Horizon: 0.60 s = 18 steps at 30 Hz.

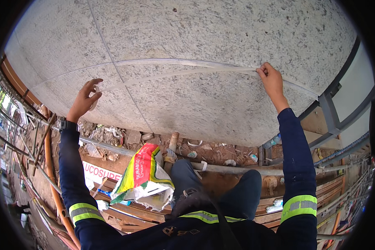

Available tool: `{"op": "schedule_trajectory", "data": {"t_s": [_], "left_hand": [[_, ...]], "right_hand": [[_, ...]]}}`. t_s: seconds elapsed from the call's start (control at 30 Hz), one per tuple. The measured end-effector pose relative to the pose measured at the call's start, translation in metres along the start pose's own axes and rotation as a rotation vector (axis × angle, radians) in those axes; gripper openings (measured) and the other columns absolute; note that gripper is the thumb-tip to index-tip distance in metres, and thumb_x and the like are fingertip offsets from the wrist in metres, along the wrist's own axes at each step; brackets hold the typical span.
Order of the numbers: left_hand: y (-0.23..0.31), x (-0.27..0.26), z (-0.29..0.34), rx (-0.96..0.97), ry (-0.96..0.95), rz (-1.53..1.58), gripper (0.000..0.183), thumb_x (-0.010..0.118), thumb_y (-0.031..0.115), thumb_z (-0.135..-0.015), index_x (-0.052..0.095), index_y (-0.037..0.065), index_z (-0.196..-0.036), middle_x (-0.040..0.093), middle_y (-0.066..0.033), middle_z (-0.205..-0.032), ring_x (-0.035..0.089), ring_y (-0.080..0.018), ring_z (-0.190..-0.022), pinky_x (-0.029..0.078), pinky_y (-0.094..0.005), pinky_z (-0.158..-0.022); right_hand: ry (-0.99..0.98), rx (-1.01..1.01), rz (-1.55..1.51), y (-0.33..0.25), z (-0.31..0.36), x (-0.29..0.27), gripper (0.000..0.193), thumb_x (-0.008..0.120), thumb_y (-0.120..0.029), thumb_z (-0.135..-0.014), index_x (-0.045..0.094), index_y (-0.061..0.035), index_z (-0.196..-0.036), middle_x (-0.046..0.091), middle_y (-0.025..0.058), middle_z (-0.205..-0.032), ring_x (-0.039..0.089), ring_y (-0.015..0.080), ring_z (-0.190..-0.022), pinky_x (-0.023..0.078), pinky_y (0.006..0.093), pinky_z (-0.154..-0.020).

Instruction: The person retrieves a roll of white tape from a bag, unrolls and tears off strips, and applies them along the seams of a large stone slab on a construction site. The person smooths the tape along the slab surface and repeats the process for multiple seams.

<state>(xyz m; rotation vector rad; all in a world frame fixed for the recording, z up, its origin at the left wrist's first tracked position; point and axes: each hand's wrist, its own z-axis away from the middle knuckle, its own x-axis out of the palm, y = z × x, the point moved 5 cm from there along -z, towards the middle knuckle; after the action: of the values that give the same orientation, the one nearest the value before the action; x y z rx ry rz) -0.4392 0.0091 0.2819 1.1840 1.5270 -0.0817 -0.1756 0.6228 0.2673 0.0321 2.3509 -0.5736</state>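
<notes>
A speckled grey stone-clad wall (187, 37) fills the upper half of the view, split by thin panel joints. A long strip of clear tape (179, 68) stretches across it along a horizontal joint. My left hand (86, 98) grips the strip's left end, fingers curled around what looks like a small tape roll. My right hand (271, 79) pinches the strip's right end and presses it against the stone. Both arms wear dark blue sleeves with yellow-and-silver reflective bands.
A sack in yellow, red and green print (143, 177) sits on wooden planks (125, 208) by my left knee. A metal scaffold pipe (233, 168) runs across below the wall. Rubble lies at the wall's foot (112, 139). A metal frame (333, 116) stands at right.
</notes>
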Motion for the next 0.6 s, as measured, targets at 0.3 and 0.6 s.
{"op": "schedule_trajectory", "data": {"t_s": [0.3,0.6], "left_hand": [[-0.055,-0.005,-0.059,-0.024,0.023,0.005,0.033,0.071,0.028,-0.1,0.067,-0.001,-0.115,0.07,-0.0074,-0.109,0.061,-0.0154,-0.104,0.047,-0.0317,-0.097],[-0.074,0.027,-0.162,-0.138,0.314,-0.28,0.032,0.069,0.029,-0.092,0.074,0.001,-0.107,0.074,-0.0175,-0.087,0.07,-0.0309,-0.084,0.055,-0.0443,-0.079]], "right_hand": [[0.018,-0.01,0.009,0.004,0.0,-0.002,0.021,0.072,-0.023,-0.094,0.062,-0.0047,-0.09,0.063,0.0097,-0.07,0.059,0.0244,-0.062,0.047,0.0368,-0.062],[-0.006,-0.002,0.117,0.016,0.0,-0.008,0.028,0.075,-0.032,-0.093,0.068,-0.0051,-0.093,0.071,0.0072,-0.077,0.066,0.0192,-0.069,0.05,0.0328,-0.068]]}}
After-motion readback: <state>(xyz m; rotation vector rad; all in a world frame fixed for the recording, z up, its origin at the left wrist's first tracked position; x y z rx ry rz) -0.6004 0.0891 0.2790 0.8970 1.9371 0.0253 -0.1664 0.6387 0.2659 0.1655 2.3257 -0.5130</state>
